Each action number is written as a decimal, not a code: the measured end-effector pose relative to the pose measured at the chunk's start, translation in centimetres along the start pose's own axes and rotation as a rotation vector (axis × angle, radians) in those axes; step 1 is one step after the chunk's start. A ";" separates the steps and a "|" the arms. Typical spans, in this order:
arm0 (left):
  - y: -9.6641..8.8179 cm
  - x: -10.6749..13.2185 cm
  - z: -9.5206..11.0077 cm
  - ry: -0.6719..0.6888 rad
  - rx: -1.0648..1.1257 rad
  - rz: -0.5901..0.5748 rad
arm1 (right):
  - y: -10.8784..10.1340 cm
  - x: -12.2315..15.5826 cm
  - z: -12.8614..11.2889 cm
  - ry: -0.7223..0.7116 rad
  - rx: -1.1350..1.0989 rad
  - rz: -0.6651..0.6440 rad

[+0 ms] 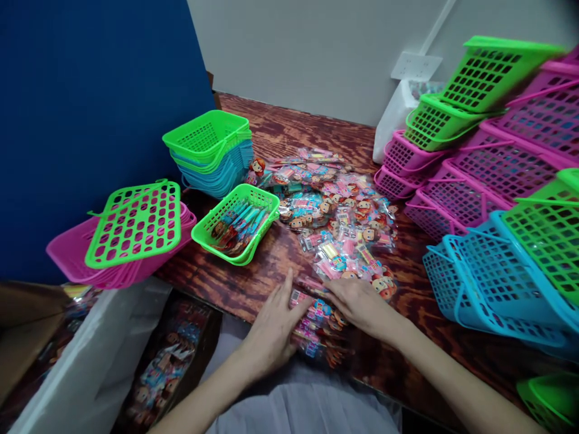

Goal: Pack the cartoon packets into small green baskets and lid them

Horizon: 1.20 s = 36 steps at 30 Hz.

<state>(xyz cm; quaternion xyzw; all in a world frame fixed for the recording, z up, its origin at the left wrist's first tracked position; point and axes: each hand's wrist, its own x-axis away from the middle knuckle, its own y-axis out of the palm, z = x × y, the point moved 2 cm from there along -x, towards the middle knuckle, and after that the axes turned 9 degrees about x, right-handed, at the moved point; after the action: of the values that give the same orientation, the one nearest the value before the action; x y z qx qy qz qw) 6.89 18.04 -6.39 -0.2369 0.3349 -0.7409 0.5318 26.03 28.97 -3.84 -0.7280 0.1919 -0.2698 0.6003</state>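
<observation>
My left hand (271,328) and my right hand (359,304) lie side by side at the near table edge, fingers stretched flat on a small bundle of wrapped cartoon-figure toy packets (316,328) between them. Just beyond spreads a large heap of the same packets (337,214). A green basket (237,223) to the left holds several packets.
A stack of green and blue baskets (212,150) stands behind it. Pink baskets with a green one on top (131,232) lean at the left. Pink, green and blue baskets (493,175) pile up on the right. A box of packets (163,367) sits below the table.
</observation>
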 end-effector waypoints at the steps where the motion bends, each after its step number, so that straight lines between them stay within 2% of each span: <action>1: 0.0 0.0 -0.1 0.006 -0.002 -0.002 | 0.0 -0.1 0.0 0.008 -0.017 0.006; 5: -0.1 -0.1 0.0 0.012 -0.018 -0.019 | 0.1 0.0 0.2 0.007 -0.049 0.031; 12: -0.1 -0.4 0.0 0.009 -0.019 -0.061 | 0.6 1.9 1.2 -0.036 -0.201 0.020; 20: 0.1 -0.3 -0.7 0.053 0.003 -0.075 | 0.9 0.3 -0.2 -0.036 -0.216 0.130; 24: 0.0 -0.3 -0.1 0.046 -0.037 -0.038 | 1.2 0.1 -0.2 -0.006 -0.203 0.163; 28: -0.8 -0.9 1.1 0.064 -0.158 -0.036 | 1.4 0.0 -0.8 -0.008 -0.201 0.138; 33: -1.8 -2.1 1.5 0.209 -0.286 -0.153 | 0.7 0.1 -1.7 0.003 -0.241 0.062; 36: -2.3 -2.6 1.2 0.252 -0.285 -0.221 | 0.0 -0.1 -0.6 0.008 -0.392 -0.026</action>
<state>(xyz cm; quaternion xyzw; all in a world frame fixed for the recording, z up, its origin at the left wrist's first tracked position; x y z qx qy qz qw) 7.14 20.73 -3.81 -0.2502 0.4721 -0.7636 0.3625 25.60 28.58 -3.77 -0.8324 0.2334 -0.2379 0.4428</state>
